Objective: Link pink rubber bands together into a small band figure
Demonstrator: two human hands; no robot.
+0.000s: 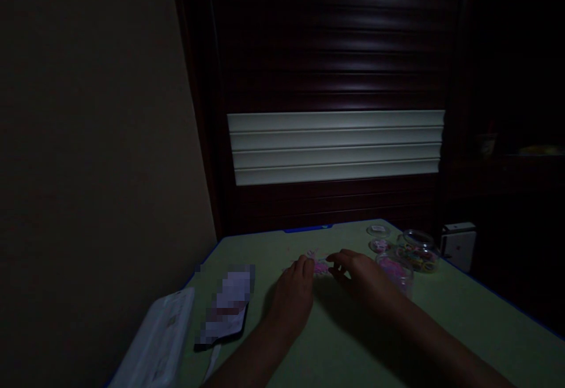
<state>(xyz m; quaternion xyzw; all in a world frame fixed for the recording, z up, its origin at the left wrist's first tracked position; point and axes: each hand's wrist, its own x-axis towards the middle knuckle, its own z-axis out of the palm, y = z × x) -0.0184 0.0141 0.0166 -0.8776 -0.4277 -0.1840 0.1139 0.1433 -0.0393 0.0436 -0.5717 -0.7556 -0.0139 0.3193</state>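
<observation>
In dim light, a small pink piece with a lumpy, looped texture [321,268] lies on the pale green tabletop between my two hands. My left hand [295,294] is closed at its left side, fingers pressed together and gripping it. To the right, my right hand [359,273] has its thumb and fingers bent in a pinch at the piece's edge. What those fingertips hold, if anything, is too small and dark to make out. Beside my right wrist stands a clear jar of pink bits [397,273], partly hidden by the hand.
A clear jar of colourful bands [417,252] stands at the right, near a small dish of pink bits [379,246] and a clear lid [378,231]. To the left lie a phone [232,299], its screen blurred, and a white box [156,341]. A wall borders the left side.
</observation>
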